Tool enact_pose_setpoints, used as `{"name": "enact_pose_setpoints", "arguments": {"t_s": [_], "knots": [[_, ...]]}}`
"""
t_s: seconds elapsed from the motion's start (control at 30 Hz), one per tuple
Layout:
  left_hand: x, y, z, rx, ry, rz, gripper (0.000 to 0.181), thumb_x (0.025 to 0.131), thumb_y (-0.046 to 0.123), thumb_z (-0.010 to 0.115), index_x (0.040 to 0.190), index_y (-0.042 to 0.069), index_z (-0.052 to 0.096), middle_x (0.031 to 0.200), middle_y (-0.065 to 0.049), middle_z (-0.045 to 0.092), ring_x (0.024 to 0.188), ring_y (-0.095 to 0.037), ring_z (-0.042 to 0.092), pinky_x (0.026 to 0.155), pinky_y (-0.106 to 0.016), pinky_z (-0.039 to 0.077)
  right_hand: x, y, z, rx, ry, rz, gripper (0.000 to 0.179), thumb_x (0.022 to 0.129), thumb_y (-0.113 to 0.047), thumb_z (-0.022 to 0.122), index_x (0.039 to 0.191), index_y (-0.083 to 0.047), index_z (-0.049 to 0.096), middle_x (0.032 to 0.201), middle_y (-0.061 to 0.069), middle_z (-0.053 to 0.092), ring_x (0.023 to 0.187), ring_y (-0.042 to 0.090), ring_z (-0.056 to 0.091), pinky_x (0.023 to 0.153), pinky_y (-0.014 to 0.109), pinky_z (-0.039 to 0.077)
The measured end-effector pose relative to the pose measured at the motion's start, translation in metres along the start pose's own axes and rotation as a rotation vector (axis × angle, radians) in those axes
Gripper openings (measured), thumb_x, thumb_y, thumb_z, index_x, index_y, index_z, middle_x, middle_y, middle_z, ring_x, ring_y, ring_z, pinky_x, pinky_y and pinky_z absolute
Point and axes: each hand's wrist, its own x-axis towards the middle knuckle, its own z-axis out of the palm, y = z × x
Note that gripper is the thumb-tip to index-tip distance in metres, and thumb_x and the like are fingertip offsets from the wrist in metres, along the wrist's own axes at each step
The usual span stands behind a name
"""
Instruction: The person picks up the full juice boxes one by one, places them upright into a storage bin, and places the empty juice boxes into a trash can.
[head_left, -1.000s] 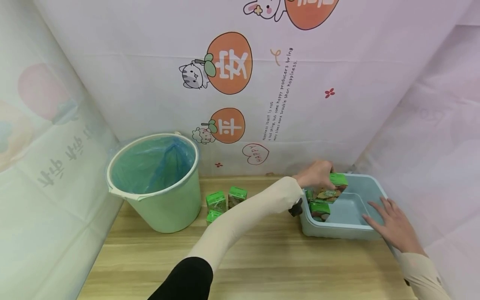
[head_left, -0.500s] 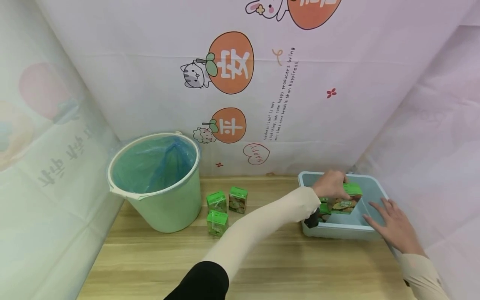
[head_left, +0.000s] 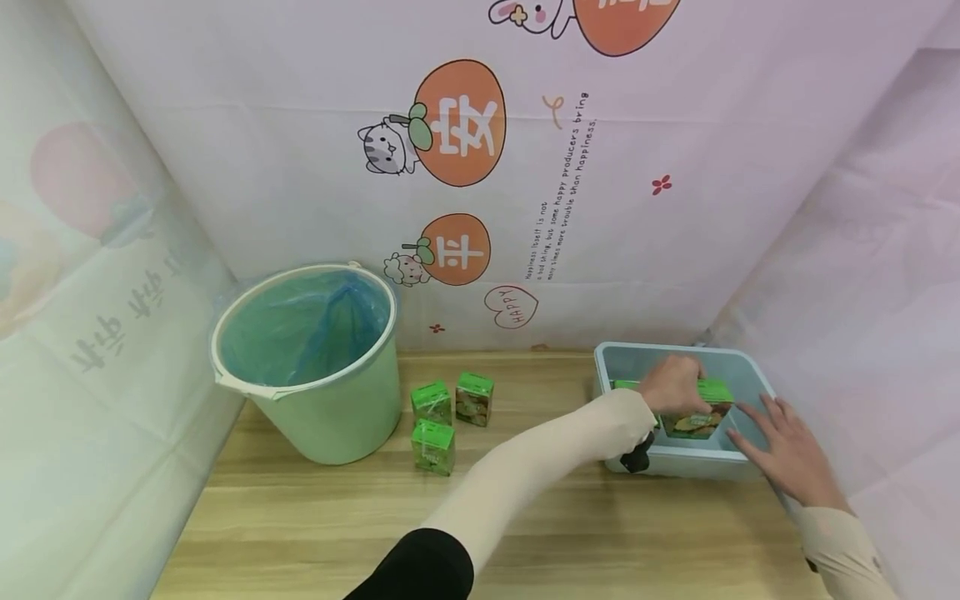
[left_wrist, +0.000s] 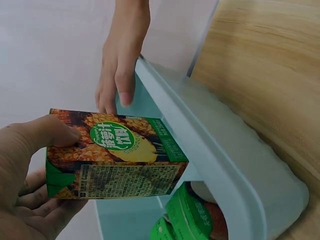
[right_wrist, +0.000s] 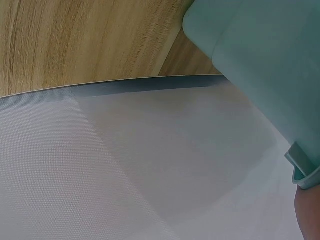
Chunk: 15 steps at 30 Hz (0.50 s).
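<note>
A white cloth backdrop printed with orange fruits and cartoon animals [head_left: 585,183] stands behind both hands, and below them spreads a pale wood-grained table [head_left: 570,533]. Well to the left of the left hand stands a round mint-green plastic bucket [head_left: 345,429], with a translucent blue plastic bag [head_left: 300,325] lining it and folded over its rim. Under the left hand sits a rectangular pale-blue plastic tub [head_left: 690,465] with rounded corners, near the backdrop. A cream sleeve [head_left: 558,454], black toward the elbow, runs to the left hand [head_left: 677,385], which is over the inside of the tub and grips a small green-and-brown drink carton with pineapple pictures [left_wrist: 117,155], thumb on one face and fingers behind. That carton is inside the tub in the head view; whether its base touches the floor cannot be told. The right hand [head_left: 787,446] lies across the tub's right rim, just beside the held carton, fingers spread and fairly straight, grasping no carton. Beside the left hand, at the tub's left end, more green-topped cartons [left_wrist: 192,215] lie partly hidden. Well to the left of the left hand, three small green-topped cartons stand on the table beside the bucket: a back-left one [head_left: 432,402], a back-right one [head_left: 475,398] and a nearer one [head_left: 433,448]. A small black object [head_left: 637,457] sits at the left wrist.
</note>
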Motion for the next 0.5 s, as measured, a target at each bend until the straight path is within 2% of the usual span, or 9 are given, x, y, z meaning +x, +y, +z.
{"name": "enact_pose_setpoints", "arguments": {"t_s": [0.2, 0.33, 0.5], "knots": [[0.001, -0.001, 0.019, 0.011, 0.004, -0.025, 0.039, 0.087, 0.034, 0.090, 0.119, 0.021, 0.073, 0.104, 0.016, 0.069, 0.077, 0.004, 0.056, 0.064, -0.011, 0.045, 0.000, -0.003, 0.001, 0.009, -0.008, 0.003, 0.065, 0.107, -0.040, 0.059, 0.151, 0.006, 0.047, 0.157, 0.045, 0.028, 0.148, 0.063, 0.019, 0.111, 0.080, 0.020], [-0.001, -0.006, 0.033, 0.058, 0.023, -0.015, 0.046, 0.083, 0.039, 0.093, 0.121, 0.022, 0.074, 0.111, 0.017, 0.071, 0.089, 0.005, 0.061, 0.071, -0.008, 0.045, -0.002, -0.002, 0.001, -0.001, 0.001, -0.002, 0.061, 0.108, -0.039, 0.057, 0.150, 0.005, 0.049, 0.158, 0.045, 0.028, 0.149, 0.063, 0.018, 0.112, 0.079, 0.019], [0.000, -0.014, 0.046, 0.084, 0.015, -0.014, 0.050, 0.081, 0.039, 0.095, 0.123, 0.022, 0.076, 0.117, 0.016, 0.072, 0.098, 0.003, 0.065, 0.075, -0.009, 0.048, -0.001, -0.003, 0.000, -0.012, 0.009, -0.010, 0.061, 0.108, -0.039, 0.057, 0.150, 0.003, 0.048, 0.160, 0.042, 0.028, 0.150, 0.062, 0.018, 0.112, 0.079, 0.020]]}}
